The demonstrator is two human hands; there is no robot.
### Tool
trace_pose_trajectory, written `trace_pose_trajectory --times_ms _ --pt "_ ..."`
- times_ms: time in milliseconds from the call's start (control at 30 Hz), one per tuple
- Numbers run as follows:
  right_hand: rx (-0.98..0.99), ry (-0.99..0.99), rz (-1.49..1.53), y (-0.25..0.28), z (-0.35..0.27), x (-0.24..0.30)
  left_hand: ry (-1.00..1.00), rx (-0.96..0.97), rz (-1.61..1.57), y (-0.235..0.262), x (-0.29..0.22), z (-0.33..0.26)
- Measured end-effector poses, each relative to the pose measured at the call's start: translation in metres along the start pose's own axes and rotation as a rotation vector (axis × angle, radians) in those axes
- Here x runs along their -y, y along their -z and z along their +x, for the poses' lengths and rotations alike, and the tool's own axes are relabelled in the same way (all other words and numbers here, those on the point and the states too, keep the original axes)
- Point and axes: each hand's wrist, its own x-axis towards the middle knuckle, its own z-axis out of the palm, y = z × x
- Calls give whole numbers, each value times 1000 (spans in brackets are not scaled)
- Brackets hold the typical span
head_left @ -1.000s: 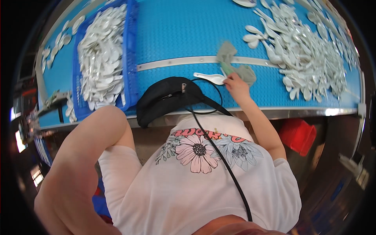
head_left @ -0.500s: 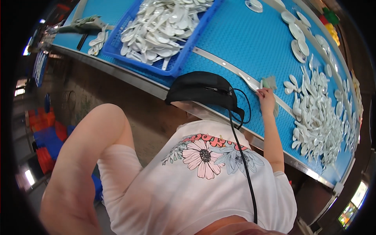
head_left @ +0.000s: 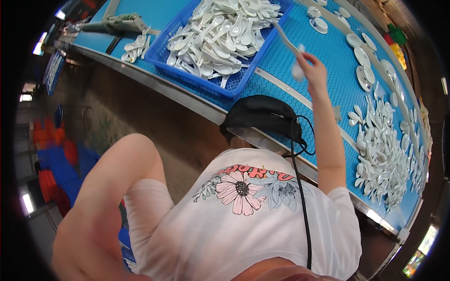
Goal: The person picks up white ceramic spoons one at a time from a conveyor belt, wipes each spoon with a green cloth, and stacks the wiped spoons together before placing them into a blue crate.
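My right hand (head_left: 313,72) is raised over the blue textured work surface, right of the blue crate. Its fingers are closed on a slim white spoon (head_left: 287,40), blurred by motion, which points up toward the crate's right rim. A blurred white lump (head_left: 298,71) shows beside the fingers; I cannot tell what it is. White soup spoons (head_left: 220,35) are heaped in the blue plastic crate (head_left: 233,93). Another big pile of white spoons (head_left: 384,154) lies to the right of my forearm. My left arm (head_left: 108,196) is bent at the elbow, its hand out of view.
A black pouch (head_left: 262,116) with a cord sits at the table's near edge. A metal strip (head_left: 287,88) crosses the blue surface. Small white dishes (head_left: 362,56) line the far right. A few spoons (head_left: 137,48) lie left of the crate, near a metal bar (head_left: 123,23).
My right hand has lifted from the metal strip and moved up toward the crate, carrying the spoon. The whole view has shifted slightly. My left arm stays bent.
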Motion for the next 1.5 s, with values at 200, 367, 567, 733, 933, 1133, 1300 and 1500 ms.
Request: trace_pose_trajectory --times_ms 200,367,567,733,933,1133,1300,1500 --pt "246 25 233 -41 5 36 28 -150 -158 37 46 -36" --pt "29 12 -37 60 -52 -44 733 -719 -156 16 159 -125" --pt "-465 -268 -120 235 -137 -119 1352 -432 -213 -37 249 -158" --pt "-661 -220 -249 333 -168 -145 1267 64 -6 -76 319 -117" --pt "-585 -239 -377 390 -148 -174 1129 512 431 -171 445 -80" --pt "-529 -65 -662 443 -75 -193 984 764 739 -289 553 -73" --pt "-570 25 -944 490 19 -207 925 824 744 -320 601 -64" --pt "-553 -318 -1034 530 139 -238 617 624 724 -304 605 -98"
